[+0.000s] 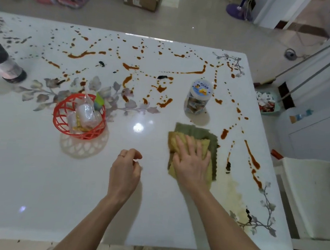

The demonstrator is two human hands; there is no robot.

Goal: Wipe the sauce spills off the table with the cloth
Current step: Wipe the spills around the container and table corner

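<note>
Left hand (125, 171) hovers over the table (36, 173) mid-front, fingers loosely curled, holding nothing. Right hand (191, 163) lies flat, fingers spread, pressing the cloth (187, 129) near the right edge, just in front of the jar (199, 97). Risks: a forward stroke tips the jar; a loaded cloth smears the sauce streaks (252, 158) along the right edge.

R hand (191, 163) flat on cloth (196, 132); L hand (125, 171) loosely curled, holds nothing; sauce spills (193, 72) across table (34, 193)
</note>
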